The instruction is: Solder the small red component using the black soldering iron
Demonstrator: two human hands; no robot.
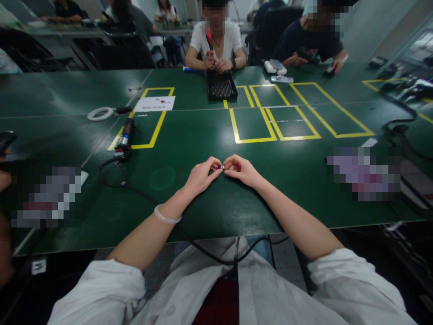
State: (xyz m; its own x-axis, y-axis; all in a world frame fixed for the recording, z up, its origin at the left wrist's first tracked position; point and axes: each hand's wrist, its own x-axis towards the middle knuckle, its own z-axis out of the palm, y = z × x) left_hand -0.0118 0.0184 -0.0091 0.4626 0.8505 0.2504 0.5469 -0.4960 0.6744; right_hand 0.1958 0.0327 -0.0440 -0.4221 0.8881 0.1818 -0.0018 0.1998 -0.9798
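Both of my hands meet over the green table [209, 212], just above its surface. My left hand [202, 175] and my right hand [241, 170] pinch one tiny metallic part [222, 167] between thumbs and fingertips. The part is too small to make out in detail. A pale bangle [166, 216] sits on my left wrist. Both forearms reach out from white sleeves.
A cabled electric screwdriver [125, 135] lies to the left, by a white tape ring [100, 113] and a paper sheet [154, 104]. A black parts tray [221, 85] sits before a person seated opposite. Yellow tape rectangles [270, 122] mark the table. Another person sits at far right.
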